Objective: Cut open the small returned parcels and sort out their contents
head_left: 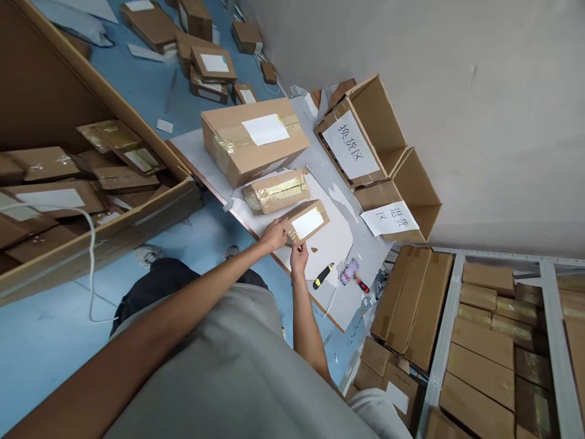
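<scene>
The left hand [274,235] and right hand [299,256] grasp a small box [308,224] with a white label, the left at the box's left end, the right at its near edge. The small box is at the counter [350,308]; whether it rests there or is slightly raised, I cannot tell. Just beyond it lies a taped box [284,190], with a larger carton [256,137] behind. A black-and-yellow cutter [323,277] lies near the right hand.
</scene>
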The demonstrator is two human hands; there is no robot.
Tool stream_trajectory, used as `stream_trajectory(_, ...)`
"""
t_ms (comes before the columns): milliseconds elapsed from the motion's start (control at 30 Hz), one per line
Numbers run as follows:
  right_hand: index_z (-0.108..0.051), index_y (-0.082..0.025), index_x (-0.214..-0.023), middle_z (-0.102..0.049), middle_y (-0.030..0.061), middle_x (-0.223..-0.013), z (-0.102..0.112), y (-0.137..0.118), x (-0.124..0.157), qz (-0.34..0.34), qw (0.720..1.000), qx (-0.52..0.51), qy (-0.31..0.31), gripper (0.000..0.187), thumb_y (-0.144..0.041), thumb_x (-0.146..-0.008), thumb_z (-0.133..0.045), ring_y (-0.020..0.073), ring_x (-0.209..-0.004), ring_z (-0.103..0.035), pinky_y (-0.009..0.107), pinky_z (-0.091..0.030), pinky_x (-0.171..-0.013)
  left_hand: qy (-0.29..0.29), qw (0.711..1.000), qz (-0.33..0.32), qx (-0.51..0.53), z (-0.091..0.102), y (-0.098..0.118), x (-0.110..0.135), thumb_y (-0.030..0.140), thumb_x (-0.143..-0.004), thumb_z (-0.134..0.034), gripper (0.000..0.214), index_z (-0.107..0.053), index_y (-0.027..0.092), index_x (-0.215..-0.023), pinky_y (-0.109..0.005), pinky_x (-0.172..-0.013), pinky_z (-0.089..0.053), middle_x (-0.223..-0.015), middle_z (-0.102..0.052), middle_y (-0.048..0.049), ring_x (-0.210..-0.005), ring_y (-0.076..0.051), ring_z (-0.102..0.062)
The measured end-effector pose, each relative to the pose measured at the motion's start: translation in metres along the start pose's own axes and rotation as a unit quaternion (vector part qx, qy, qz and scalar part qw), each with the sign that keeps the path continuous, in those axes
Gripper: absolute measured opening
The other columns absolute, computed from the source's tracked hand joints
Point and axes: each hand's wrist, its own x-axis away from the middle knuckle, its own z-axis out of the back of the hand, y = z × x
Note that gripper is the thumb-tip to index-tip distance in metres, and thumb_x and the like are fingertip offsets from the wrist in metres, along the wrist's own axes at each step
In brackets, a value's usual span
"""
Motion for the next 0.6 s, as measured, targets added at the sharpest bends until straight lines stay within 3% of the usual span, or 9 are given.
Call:
stream_trajectory(67, -0.057, -0.005, -0.169, -0.058, 0.0367, -0.176, -0.001, -0.005, 0.003, 0.004, 0.997, 0.055, 0.052, 0.073, -0.047, -0.109, -0.062, 0.0407, -0.168, -0.056, 0.066, -0.045, -0.14, 0.011, 1.0, 0.0, 0.011, 0.013, -0.017, 0.009, 0.015, -0.09, -0.069, 0.065, -0.078, 0.019, -0.154, -0.044, -0.128, -0.058, -0.154, -0.08, -0.0173, -0.147, -0.037, -0.075)
stream_trajectory(133, -0.05, -0.004, -0.175, -0.043, 0.0378, -0.186, -0.004, -0.018, 0.01, 0.064, 0.992, 0.085, 0.071, 0.076, -0.044, -0.112, -0.061, 0.0404, -0.18, -0.041, 0.066, -0.038, -0.145, 0.037, 0.998, -0.005, 0.047, 0.034, -0.04, 0.023, 0.015, -0.092, -0.065, 0.057, -0.083, 0.021, -0.146, -0.043, -0.122, -0.062, -0.147, -0.085, -0.0136, -0.135, -0.034, -0.081)
stream_trajectory(233, -0.051, -0.013, -0.176, -0.05, 0.032, -0.183, -0.02, -0.052, 0.022, 0.197, 0.976, 0.09, 0.005, 0.067, -0.046, -0.119, -0.051, 0.0358, -0.178, -0.045, 0.062, -0.044, -0.143, 0.131, 0.983, -0.001, 0.126, 0.081, -0.085, 0.049, 0.021, -0.095, -0.064, 0.043, -0.088, 0.023, -0.13, -0.043, -0.111, -0.066, -0.129, -0.091, -0.0097, -0.116, -0.031, -0.086)
stream_trajectory(300, -0.057, -0.017, -0.172, -0.059, 0.0289, -0.175, -0.043, -0.081, 0.032, 0.271, 0.958, 0.079, -0.05, 0.061, -0.049, -0.12, -0.049, 0.0347, -0.172, -0.054, 0.061, -0.049, -0.14, 0.216, 0.963, 0.021, 0.161, 0.12, -0.119, 0.069, 0.024, -0.096, -0.063, 0.038, -0.088, 0.021, -0.124, -0.044, -0.108, -0.067, -0.123, -0.092, -0.0111, -0.112, -0.031, -0.086)
stream_trajectory(433, -0.064, -0.02, -0.165, -0.069, 0.0249, -0.165, -0.121, -0.143, 0.065, 0.383, 0.906, 0.047, -0.172, 0.056, -0.05, -0.121, -0.049, 0.0334, -0.161, -0.064, 0.061, -0.052, -0.137, 0.372, 0.901, 0.095, 0.201, 0.201, -0.194, 0.117, 0.019, -0.097, -0.062, 0.036, -0.087, 0.017, -0.123, -0.044, -0.112, -0.066, -0.126, -0.09, -0.0128, -0.116, -0.03, -0.085)
stream_trajectory(533, -0.069, -0.022, -0.16, -0.074, 0.0209, -0.162, -0.198, -0.18, 0.099, 0.421, 0.863, 0.061, -0.274, 0.051, -0.05, -0.121, -0.051, 0.031, -0.157, -0.068, 0.058, -0.051, -0.139, 0.439, 0.859, 0.159, 0.212, 0.25, -0.257, 0.153, 0.014, -0.096, -0.065, 0.036, -0.084, 0.016, -0.127, -0.045, -0.12, -0.063, -0.135, -0.087, -0.0133, -0.124, -0.029, -0.082)
stream_trajectory(600, -0.07, -0.023, -0.16, -0.074, 0.0178, -0.164, -0.254, -0.196, 0.122, 0.412, 0.839, 0.099, -0.341, 0.049, -0.049, -0.121, -0.053, 0.0291, -0.158, -0.068, 0.054, -0.05, -0.14, 0.466, 0.83, 0.219, 0.217, 0.273, -0.303, 0.176, 0.013, -0.094, -0.07, 0.041, -0.081, 0.016, -0.134, -0.046, -0.128, -0.058, -0.142, -0.083, -0.0138, -0.134, -0.03, -0.078)
